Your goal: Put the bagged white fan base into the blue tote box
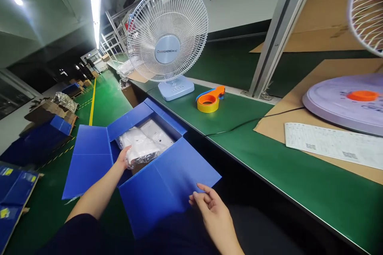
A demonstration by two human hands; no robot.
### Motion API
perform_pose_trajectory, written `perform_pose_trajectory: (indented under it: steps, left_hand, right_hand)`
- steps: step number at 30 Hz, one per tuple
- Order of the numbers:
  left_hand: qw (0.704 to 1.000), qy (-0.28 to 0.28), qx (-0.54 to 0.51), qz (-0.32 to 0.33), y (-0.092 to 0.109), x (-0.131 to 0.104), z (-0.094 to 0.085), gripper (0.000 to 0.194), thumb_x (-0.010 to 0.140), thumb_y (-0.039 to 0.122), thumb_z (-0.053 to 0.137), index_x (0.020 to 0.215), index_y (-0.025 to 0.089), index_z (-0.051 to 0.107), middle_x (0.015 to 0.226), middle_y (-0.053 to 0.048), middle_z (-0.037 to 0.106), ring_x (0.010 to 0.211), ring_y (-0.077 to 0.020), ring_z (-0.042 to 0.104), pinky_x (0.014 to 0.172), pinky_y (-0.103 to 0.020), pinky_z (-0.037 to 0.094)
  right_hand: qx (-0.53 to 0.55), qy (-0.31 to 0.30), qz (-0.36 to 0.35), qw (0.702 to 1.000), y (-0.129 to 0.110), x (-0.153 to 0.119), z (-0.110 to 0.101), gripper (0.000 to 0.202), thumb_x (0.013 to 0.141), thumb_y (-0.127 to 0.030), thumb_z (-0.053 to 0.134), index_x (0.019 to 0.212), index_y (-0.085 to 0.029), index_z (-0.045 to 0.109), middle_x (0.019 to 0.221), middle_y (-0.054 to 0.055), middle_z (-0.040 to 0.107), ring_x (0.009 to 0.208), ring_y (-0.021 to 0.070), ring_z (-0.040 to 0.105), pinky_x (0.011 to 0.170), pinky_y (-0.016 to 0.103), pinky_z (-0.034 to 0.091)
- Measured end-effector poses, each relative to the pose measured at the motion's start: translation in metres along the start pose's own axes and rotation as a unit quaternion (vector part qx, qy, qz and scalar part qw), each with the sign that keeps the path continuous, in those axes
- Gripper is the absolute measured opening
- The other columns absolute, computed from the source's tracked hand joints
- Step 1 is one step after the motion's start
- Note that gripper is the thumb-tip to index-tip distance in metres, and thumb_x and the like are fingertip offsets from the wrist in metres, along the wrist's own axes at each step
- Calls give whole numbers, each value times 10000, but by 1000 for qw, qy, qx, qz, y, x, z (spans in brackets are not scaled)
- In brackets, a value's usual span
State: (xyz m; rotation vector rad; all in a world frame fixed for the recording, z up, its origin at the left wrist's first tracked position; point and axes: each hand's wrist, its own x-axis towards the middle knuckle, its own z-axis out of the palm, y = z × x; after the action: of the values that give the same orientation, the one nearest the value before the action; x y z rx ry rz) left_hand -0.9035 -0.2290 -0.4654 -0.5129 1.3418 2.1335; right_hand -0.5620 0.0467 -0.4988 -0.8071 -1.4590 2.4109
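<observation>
An open blue carton [167,179] stands beside the workbench, its flaps folded outward. Inside lies a white part wrapped in clear plastic [139,143], next to a pale panel with small holes [157,131]. My left hand [123,158] reaches into the carton and grips the near left edge of the wrapped part; its thumb shows and the other fingers are mostly hidden. Above the near flap hovers my right hand [211,207], holding nothing, index finger extended and the others loosely curled.
On the green bench [239,147] stand a blue-grey desk fan [167,48], an orange tape dispenser with yellow tape [208,103] and a lilac fan base [344,103]. A printed sheet [329,143] lies on cardboard. Stacked blue cartons [18,191] sit at far left.
</observation>
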Motion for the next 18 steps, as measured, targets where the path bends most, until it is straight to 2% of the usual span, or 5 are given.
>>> perform_pose_trajectory:
  steps: [4,9,14,16,18]
  left_hand:
    - [1000,5,12,-16,1,23,-21,449,1007,192,586,1413,-1,570,1026,-192,795,999,-322,774,948,-392,612]
    - [999,16,20,-31,-16,53,-45,498,960,197,617,1416,4,563,1060,-194,792,998,-326,783,986,-420,617]
    - [996,33,49,-62,-35,71,-71,589,838,158,672,1395,-17,590,1014,-205,795,935,-356,799,986,-471,625]
    - [993,43,70,-79,-40,76,-79,571,815,140,681,1357,-28,617,974,-203,793,919,-360,799,970,-472,629]
    - [990,56,94,-91,-42,81,-85,491,861,143,670,1326,-12,639,968,-190,789,914,-336,797,957,-458,631]
  right_hand:
    - [8,26,5,1000,18,5,-14,969,687,-861,860,1294,-157,583,808,29,726,888,299,757,927,424,636]
    - [-9,38,24,999,40,7,-31,1012,675,-889,846,1294,-138,567,817,47,734,889,293,761,922,398,640]
    - [-14,47,45,998,38,6,-32,1061,614,-942,834,1273,-152,573,869,77,763,901,301,765,918,406,642]
    - [-20,49,49,997,34,6,-31,1067,593,-952,839,1253,-154,582,886,91,771,896,309,767,924,426,644]
    - [-26,47,52,997,32,6,-30,1070,587,-956,844,1244,-151,589,908,104,777,904,316,770,933,437,645]
